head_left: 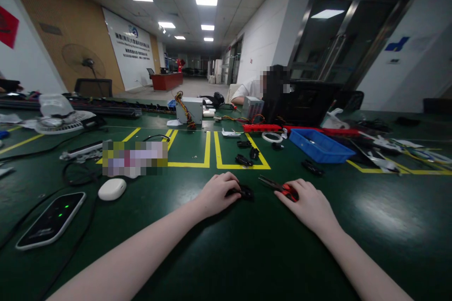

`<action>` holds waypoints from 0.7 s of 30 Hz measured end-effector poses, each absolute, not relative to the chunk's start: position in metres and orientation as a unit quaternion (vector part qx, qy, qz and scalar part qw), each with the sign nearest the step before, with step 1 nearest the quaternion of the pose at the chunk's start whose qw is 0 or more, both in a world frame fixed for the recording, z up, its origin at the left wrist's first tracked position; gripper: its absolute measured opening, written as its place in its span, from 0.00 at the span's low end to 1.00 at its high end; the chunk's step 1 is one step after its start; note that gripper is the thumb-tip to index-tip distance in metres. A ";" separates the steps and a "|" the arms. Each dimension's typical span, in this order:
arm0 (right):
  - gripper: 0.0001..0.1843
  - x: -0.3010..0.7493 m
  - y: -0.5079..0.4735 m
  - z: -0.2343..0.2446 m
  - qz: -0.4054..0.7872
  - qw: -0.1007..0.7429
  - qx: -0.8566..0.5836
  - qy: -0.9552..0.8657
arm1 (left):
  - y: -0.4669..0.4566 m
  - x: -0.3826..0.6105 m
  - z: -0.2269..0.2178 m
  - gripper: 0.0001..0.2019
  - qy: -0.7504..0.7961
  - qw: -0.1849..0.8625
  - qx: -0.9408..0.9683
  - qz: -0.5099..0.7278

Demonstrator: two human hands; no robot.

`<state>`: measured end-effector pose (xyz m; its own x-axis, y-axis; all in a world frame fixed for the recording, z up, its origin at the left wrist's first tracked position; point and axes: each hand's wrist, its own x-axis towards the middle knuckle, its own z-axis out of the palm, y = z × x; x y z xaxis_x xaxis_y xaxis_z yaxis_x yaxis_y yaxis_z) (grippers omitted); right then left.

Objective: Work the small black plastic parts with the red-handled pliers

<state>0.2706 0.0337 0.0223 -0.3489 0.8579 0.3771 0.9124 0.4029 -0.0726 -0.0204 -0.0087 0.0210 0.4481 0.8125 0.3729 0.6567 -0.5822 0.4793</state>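
Note:
My left hand (221,193) is closed on a small bundled black cable (247,192) near the middle of the green table (226,254). To its right, my right hand (308,202) grips pliers with red handles (290,192). Their dark metal jaws (269,182) point left toward the bundle, apart from it. Just beyond my hands, more black bundles, such as this black coil (243,160), lie in a yellow-taped area (243,167). Another black bundle (312,168) rests beyond my right hand.
A blue tray (321,148) stands at the back right, before a red strip (261,128). A metal power supply box (190,112) is at the back. On the left lie a white rounded case (112,189), a phone-like device (51,221) and cables. A person (249,89) sits across the table.

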 end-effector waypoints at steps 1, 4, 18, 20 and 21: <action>0.24 0.270 0.032 0.025 -0.071 0.197 -0.532 -0.820 | -0.008 -0.021 0.021 0.04 0.438 0.147 0.836 0.296; 0.20 0.268 0.027 0.032 -0.075 0.246 -0.517 -0.817 | -0.007 -0.023 0.022 0.05 0.433 0.179 0.828 0.307; 0.32 0.264 0.022 0.034 -0.042 0.129 -0.491 -0.861 | -0.006 -0.024 0.021 0.06 0.433 0.165 0.834 0.299; 0.32 0.261 0.021 0.028 -0.071 0.135 -0.518 -0.842 | -0.007 -0.023 0.021 0.06 0.443 0.157 0.831 0.298; 0.31 0.259 0.020 0.025 -0.078 0.138 -0.533 -0.831 | -0.007 -0.022 0.021 0.05 0.448 0.152 0.829 0.298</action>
